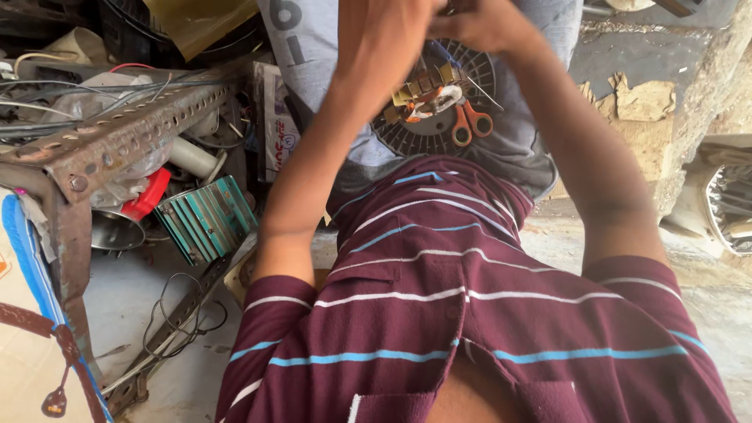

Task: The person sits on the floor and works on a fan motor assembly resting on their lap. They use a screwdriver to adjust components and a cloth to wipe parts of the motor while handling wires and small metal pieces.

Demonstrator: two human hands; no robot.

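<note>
Here, keep both hands steady above the motor stator (427, 98), resting on the round fan grille (407, 137) beside orange scissors (470, 121). Left hand (384, 35) and right hand (482, 23) raised together; finger state cannot be told.

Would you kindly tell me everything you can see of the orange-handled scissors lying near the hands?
The orange-handled scissors lie flat on a dark round slotted plastic disc that rests on grey cloth. Two orange loop handles, plastic by the look, point down in the picture; the metal blades run up toward a wound coil part with copper-coloured windings and white insulation, and their tips are hidden there. The blades look closed. Neither the left hand nor the right hand touches them; both are above, blurred.
</note>
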